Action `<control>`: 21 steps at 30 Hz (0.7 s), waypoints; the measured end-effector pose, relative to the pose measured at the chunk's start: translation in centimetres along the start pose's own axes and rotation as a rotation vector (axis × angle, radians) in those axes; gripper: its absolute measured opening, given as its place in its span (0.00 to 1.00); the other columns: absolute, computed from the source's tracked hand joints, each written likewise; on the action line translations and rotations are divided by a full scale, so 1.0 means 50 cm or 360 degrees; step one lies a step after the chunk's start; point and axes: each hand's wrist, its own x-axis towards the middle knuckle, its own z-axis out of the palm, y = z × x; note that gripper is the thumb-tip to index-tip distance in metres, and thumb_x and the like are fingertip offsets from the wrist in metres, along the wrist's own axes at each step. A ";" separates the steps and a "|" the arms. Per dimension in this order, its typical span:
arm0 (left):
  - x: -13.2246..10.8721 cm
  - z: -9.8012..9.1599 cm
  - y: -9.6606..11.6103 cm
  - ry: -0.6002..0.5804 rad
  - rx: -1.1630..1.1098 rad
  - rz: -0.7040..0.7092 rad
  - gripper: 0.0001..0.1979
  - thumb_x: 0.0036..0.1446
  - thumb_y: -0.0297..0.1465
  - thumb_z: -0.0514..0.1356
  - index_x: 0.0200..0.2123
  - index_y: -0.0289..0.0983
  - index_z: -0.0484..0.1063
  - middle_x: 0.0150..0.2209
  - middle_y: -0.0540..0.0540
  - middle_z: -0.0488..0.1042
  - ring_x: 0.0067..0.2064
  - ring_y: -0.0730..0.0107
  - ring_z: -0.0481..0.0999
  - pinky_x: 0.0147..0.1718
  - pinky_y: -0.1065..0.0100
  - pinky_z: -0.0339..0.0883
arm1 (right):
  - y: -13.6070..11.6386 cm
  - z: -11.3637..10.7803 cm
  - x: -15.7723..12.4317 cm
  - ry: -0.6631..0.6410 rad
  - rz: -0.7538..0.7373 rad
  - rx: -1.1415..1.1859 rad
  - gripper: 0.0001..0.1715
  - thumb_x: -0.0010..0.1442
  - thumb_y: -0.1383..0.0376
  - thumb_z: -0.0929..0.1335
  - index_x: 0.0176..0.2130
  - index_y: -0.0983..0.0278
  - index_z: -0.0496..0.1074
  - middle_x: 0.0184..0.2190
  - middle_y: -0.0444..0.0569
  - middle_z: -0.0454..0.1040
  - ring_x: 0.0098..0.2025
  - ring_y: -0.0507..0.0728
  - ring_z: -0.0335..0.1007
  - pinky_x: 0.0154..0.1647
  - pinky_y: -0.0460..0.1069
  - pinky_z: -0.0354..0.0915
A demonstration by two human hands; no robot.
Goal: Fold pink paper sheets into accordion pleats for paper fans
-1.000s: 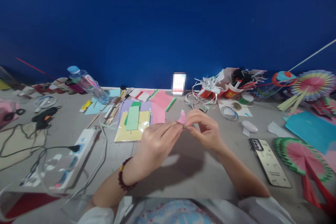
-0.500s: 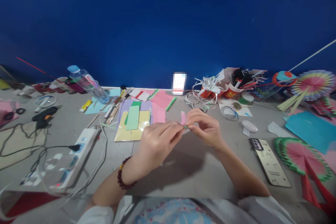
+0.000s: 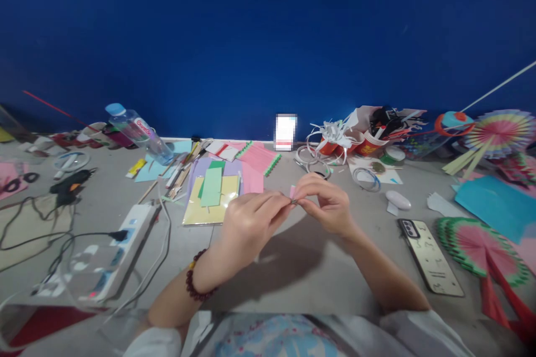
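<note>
Pink paper piece (image 3: 292,192) shows between the left hand (image 3: 250,222) and right hand (image 3: 329,204), above the gray table (image 3: 335,284); these 2 hands are nearly closed, pinching it, most of it hidden.

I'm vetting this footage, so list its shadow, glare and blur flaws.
All in the head view: soft shadow on the table beneath the hands; the held pink paper blurred; glare spots on the yellow packet; the bright panel pixelated.

From my remote seat I take this for a craft workspace: a grey table (image 3: 259,295) against a blue wall (image 3: 268,39) bears pleated paper fans (image 3: 498,134), coloured paper (image 3: 494,203) and wooden sticks (image 3: 181,180).
</note>
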 end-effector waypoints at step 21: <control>0.008 -0.002 0.001 0.0056 -0.0438 -0.0143 0.05 0.57 0.23 0.61 0.38 0.36 0.73 0.34 0.46 0.77 0.34 0.73 0.76 0.30 0.74 0.71 | -0.001 0.003 -0.006 0.0018 -0.0066 0.0143 0.07 0.60 0.69 0.69 0.39 0.59 0.76 0.31 0.47 0.76 0.35 0.55 0.70 0.39 0.53 0.66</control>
